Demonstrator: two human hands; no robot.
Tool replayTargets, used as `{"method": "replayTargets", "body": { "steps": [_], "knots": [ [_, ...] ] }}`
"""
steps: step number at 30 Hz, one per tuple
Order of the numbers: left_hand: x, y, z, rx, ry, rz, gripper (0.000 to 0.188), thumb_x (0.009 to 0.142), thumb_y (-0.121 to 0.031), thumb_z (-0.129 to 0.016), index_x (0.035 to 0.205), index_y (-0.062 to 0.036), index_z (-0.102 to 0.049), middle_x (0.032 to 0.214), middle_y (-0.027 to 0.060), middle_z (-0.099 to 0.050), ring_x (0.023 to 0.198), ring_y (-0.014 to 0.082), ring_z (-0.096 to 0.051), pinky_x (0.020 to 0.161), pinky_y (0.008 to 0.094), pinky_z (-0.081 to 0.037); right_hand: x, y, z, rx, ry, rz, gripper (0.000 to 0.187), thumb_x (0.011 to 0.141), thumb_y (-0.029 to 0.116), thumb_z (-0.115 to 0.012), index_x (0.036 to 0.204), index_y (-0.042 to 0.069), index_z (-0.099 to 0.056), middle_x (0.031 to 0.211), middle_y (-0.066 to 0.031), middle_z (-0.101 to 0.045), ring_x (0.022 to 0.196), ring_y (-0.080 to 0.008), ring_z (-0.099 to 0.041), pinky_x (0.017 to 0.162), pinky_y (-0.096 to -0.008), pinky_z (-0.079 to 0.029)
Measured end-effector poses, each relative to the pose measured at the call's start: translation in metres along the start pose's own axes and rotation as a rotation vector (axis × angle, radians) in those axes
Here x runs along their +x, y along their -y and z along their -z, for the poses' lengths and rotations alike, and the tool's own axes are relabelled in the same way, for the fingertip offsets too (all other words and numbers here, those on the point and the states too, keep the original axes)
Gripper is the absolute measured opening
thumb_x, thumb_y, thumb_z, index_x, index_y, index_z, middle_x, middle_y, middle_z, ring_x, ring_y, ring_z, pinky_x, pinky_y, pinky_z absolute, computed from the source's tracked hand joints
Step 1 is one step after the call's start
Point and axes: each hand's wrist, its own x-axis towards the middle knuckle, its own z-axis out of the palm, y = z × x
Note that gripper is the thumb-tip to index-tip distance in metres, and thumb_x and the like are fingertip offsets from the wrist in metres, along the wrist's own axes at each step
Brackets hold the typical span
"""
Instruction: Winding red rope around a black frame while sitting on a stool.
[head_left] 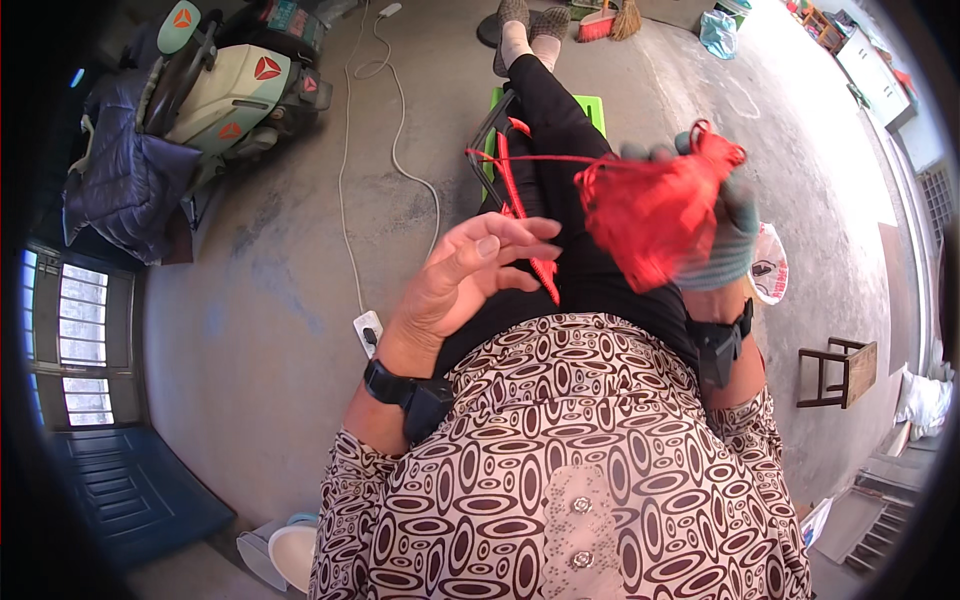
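Observation:
My right hand (pixel 738 240), in a grey-green glove, is closed around a loose bundle of red cord (pixel 650 215), its edges blurred by motion. From the bundle a single strand (pixel 560 158) stretches leftward to a thin black frame (pixel 492 122) lying along my legs. A red woven-looking strip (pixel 513 185) runs beside that frame down toward my lap; its lower end is partly behind my fingers. Bare and empty, my left hand (pixel 475 270) hovers over my lap near the strip, its fingers curved and apart. Both wrists wear black bands with small boxes.
Bright green plastic (pixel 592 112) shows beneath my outstretched legs. A white cable runs over the concrete floor to a power strip (pixel 368 332) on the left. Farther left stands a scooter (pixel 225 100) with a dark padded cover. At right are a wooden stool (pixel 840 373) and a white bag (pixel 770 265).

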Motion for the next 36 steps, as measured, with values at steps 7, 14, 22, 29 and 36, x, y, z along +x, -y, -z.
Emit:
{"method": "replayTargets", "body": {
  "steps": [7, 14, 22, 29, 36],
  "knots": [
    [0.019, 0.005, -0.008, -0.575, 0.074, -0.161, 0.032, 0.088, -0.04, -0.062, 0.092, -0.009, -0.054, 0.092, 0.003, -0.052, 0.089, 0.018, -0.05, 0.066, 0.0255, -0.045, -0.011, -0.004, 0.019, 0.14, -0.132, -0.231, 0.036, 0.092, 0.035, -0.053, 0.11, 0.003, -0.054, 0.088, -0.0123, -0.059, 0.074, -0.0271, -0.06, 0.083, -0.0421, -0.052],
    [-0.023, 0.054, 0.019, -0.447, -0.305, 0.114, 0.027, 0.095, -0.029, -0.051, 0.105, -0.0041, -0.052, 0.078, 0.0043, -0.047, 0.072, 0.016, -0.048, 0.049, 0.0235, -0.04, 0.019, -0.039, 0.068, -0.799, -0.158, -0.538, 0.045, 0.081, 0.019, -0.073, 0.119, 0.003, -0.055, 0.094, -0.0061, -0.066, 0.075, -0.0112, -0.061, 0.073, -0.0265, -0.052],
    [-0.062, 0.067, -0.002, -0.011, -0.526, 0.094, 0.019, 0.1, -0.015, -0.046, 0.1, 0.0012, -0.055, 0.055, -0.0023, -0.04, 0.041, 0.0037, -0.032, 0.036, 0.0173, -0.027, 0.017, -0.08, 0.06, -1.356, -0.084, -0.335, 0.036, 0.079, 0.022, -0.074, 0.106, 0.002, -0.061, 0.084, -0.0137, -0.067, 0.076, -0.0219, -0.063, 0.073, -0.0322, -0.051],
    [-0.078, 0.059, -0.004, 0.274, -0.401, 0.14, 0.021, 0.099, -0.017, -0.048, 0.094, 0.0019, -0.057, 0.054, -0.0061, -0.038, 0.043, 0.0013, -0.029, 0.038, 0.0171, -0.023, 0.013, -0.098, 0.062, -1.349, -0.097, -0.381, 0.03, 0.08, 0.024, -0.072, 0.097, 0.001, -0.062, 0.08, -0.0117, -0.066, 0.072, -0.0224, -0.063, 0.07, -0.0343, -0.05],
    [-0.096, 0.038, 0.01, 0.056, -0.347, 0.164, 0.022, 0.099, -0.019, -0.047, 0.091, 0.0, -0.055, 0.052, -0.0046, -0.037, 0.043, 0.0032, -0.028, 0.037, 0.018, -0.024, 0.027, -0.066, 0.061, -0.708, -0.315, -0.477, 0.034, 0.092, 0.036, -0.059, 0.093, 0.002, -0.061, 0.066, -0.0063, -0.06, 0.047, -0.0139, -0.055, 0.046, -0.0251, -0.045]
  ]
}}
